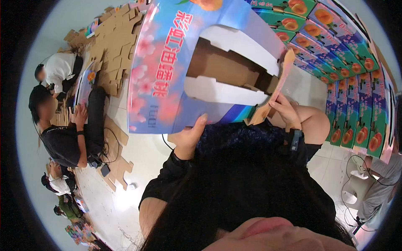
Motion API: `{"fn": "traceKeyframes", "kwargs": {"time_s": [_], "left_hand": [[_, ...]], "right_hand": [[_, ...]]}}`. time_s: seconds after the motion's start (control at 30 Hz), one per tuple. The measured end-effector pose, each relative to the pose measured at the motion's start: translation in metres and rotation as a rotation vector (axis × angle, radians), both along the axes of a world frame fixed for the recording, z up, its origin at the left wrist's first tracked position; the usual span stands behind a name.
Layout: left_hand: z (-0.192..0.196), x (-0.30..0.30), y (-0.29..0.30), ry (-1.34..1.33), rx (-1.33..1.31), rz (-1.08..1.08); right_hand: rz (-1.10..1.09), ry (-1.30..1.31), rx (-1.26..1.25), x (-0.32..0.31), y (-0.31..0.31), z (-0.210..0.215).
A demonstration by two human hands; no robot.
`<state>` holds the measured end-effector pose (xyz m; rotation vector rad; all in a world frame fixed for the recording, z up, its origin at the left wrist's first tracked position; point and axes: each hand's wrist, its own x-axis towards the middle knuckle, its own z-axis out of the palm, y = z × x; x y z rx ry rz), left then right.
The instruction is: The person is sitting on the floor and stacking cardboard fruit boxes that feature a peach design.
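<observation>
- A wall of finished fruit cartons (pixel 347 71), blue and green with peach pictures, stands stacked in rows along the right side of the room, on the floor.
- A heap of flat brown cardboard blanks (pixel 111 46) lies across the floor at upper left, with more loose pieces (pixel 119 165) nearer the middle.
- The large printed carton (pixel 167 71), blue with pink blossoms, is held up off the floor in front of the person, tipped so its open bottom shows white flaps (pixel 234 46) and brown inner board.
- Other people sit on the floor at left; one in black (pixel 63 138) bends over another printed carton (pixel 86 83), one in white (pixel 58 69) sits beyond.
- A person in grey (pixel 381 184) sits on a white stool (pixel 356 188) at lower right.
- The left hand (pixel 189 136) grips the carton's lower edge, thumb pressed up against the printed face.
- The right hand (pixel 287 111), a dark band on its wrist, pinches a narrow brown side flap (pixel 276 88), fingers closed around it.
</observation>
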<state>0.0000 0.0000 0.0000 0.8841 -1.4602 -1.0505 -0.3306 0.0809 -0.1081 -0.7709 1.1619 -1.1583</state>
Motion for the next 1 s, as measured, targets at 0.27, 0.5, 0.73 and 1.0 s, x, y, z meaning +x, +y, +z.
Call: {"fn": "traceKeyframes", "kwargs": {"time_s": [0.27,0.5,0.73,1.0], "left_hand": [[0.027,-0.026,-0.001,0.241,0.104,0.237],[0.018,-0.02,0.007,0.08,0.009,0.097],[-0.007,0.021,0.012,-0.033,0.324,-0.233],[0.01,-0.034,-0.034,-0.56,-0.486,-0.455]], "right_hand": [[-0.587,1.092,-0.551,0.058,-0.004,0.081],[-0.076,1.367,-0.743,0.087,-0.024,0.104],[-0.354,1.329,-0.906,0.089,-0.005,0.078],[-0.807,1.967,-0.595,0.016,0.05,0.122]]}}
